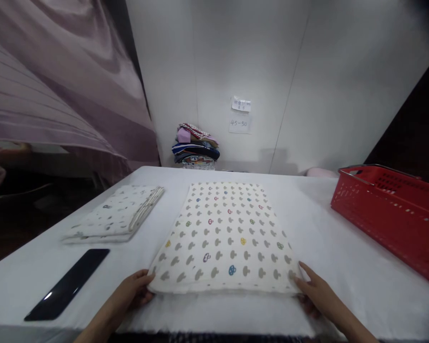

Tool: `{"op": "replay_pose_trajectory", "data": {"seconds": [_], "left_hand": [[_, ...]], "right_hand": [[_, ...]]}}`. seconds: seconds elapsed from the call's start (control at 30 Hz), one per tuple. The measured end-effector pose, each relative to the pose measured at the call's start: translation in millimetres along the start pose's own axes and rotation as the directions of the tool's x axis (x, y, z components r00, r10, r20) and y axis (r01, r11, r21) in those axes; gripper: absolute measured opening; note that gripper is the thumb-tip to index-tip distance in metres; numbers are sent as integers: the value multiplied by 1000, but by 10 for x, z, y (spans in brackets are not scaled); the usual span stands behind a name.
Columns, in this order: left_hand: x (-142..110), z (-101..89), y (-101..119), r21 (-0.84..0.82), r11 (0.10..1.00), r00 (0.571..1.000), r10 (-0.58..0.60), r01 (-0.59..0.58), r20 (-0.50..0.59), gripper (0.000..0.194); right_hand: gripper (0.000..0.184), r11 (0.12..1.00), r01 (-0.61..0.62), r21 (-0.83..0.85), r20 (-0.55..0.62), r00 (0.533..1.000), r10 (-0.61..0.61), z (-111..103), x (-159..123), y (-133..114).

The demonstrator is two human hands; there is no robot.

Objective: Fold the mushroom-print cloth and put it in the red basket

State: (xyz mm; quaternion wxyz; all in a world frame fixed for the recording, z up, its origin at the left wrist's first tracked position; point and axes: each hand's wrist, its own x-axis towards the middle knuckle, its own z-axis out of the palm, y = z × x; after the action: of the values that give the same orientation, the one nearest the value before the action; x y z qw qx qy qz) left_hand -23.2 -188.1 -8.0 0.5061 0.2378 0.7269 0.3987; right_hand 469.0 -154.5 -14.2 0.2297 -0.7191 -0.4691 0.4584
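Note:
A white cloth printed with grey and coloured mushrooms [223,233] lies flat in a neat rectangle before me. My left hand [137,289] pinches its near left corner, thumb on top and fingers curled beneath. At the near right corner, my right hand [311,288] grips the cloth the same way, with its fingers partly hidden under the edge. Left of it rests a folded white cloth with a dark scattered print [116,212], its layered folds facing right.
A dark flat rectangular object [69,283] lies at the near left of the white-covered table [236,314]. A red plastic basket [386,209] stands at right. Stacked folded fabrics [196,145] sit by the wall under paper notes [240,124]. A pink curtain [67,85] hangs left; behind it shows part of another person [7,155].

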Motion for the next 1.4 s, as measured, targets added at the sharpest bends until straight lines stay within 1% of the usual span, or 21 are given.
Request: {"op": "replay_pose_trajectory", "data": {"seconds": [0.1, 0.2, 0.23, 0.3, 0.37, 0.43, 0.5, 0.57, 0.6, 0.67, 0.73, 0.77, 0.83, 0.9, 0.93, 1.0, 1.07, 1.13, 1.2, 1.3, 1.4], "left_hand": [[12, -35, -19, -105, 994, 996, -17, 26, 93, 41], [33, -42, -38, -90, 996, 993, -20, 31, 117, 45], [39, -38, -39, -75, 997, 995, -27, 35, 101, 43], [44, -27, -28, 0, 999, 998, -51, 51, 30, 34], [36, -29, 0, 160, 986, 997, -28, 38, -67, 28], [26, -51, 36, 388, 922, 988, 78, -19, -136, 27], [27, -84, 64, 596, 800, 964, 208, -70, -165, 29], [47, -115, 74, 716, 694, 948, 273, -76, -163, 32], [60, -126, 71, 746, 663, 948, 278, -73, -155, 34], [81, -133, 61, 769, 634, 954, 273, -82, -123, 37], [79, -124, 58, 778, 622, 958, 269, -91, -104, 37], [67, -114, 63, 781, 618, 959, 265, -86, -105, 35], [26, -86, 87, 776, 628, 965, 234, -57, -118, 32], [-24, -56, 123, 756, 654, 970, 206, -37, -131, 28], [-47, -43, 142, 747, 664, 969, 207, -40, -132, 26], [-80, -25, 174, 740, 671, 964, 230, -56, -136, 20], [-99, -18, 191, 747, 662, 959, 247, -64, -137, 15], [-110, -15, 196, 747, 663, 960, 243, -58, -141, 13], [-123, -8, 193, 744, 667, 959, 240, -51, -149, 12], [-148, 12, 186, 757, 652, 954, 255, -47, -160, 10], [-161, 26, 163, 760, 648, 948, 269, -46, -172, 10]], "right_hand": [[85, 991, -13, 136, -27, 999, 17, 17, -40, -66], [84, 953, -13, 303, -42, 999, 27, 64, -92, -116], [85, 941, -15, 338, -25, 999, 25, 75, -103, -115], [87, 925, -4, 381, -8, 1000, 8, 80, -110, -84], [88, 929, 15, 369, -24, 1000, -7, 63, -100, -29], [90, 955, 30, 296, -19, 999, -26, 45, -88, 25], [91, 977, 46, 207, 24, 998, -52, 41, -85, 60], [91, 989, 61, 136, 68, 995, -71, 49, -87, 72], [90, 993, 62, 103, 82, 994, -71, 52, -89, 73], [87, 998, 66, 10, 100, 993, -67, 48, -92, 70], [82, 984, 102, -147, 96, 991, -88, 24, -95, 66], [79, 959, 124, -254, 89, 991, -104, 7, -95, 63], [71, 869, 166, -466, 51, 986, -161, -28, -89, 44], [62, 783, 211, -586, -5, 964, -264, -37, -60, -14], [58, 759, 251, -601, -25, 943, -331, -20, -35, -65], [53, 719, 385, -578, -12, 877, -480, 74, 31, -223], [49, 628, 553, -548, 87, 784, -614, 252, 97, -454], [47, 486, 691, -535, 229, 673, -704, 499, 133, -735], [49, 381, 776, -504, 360, 589, -724, 792, 123, -1035], [53, 270, 873, -405, 556, 470, -685, 1283, 31, -1455], [53, 165, 947, -275, 678, 313, -665, 1800, -84, -1754]]}}
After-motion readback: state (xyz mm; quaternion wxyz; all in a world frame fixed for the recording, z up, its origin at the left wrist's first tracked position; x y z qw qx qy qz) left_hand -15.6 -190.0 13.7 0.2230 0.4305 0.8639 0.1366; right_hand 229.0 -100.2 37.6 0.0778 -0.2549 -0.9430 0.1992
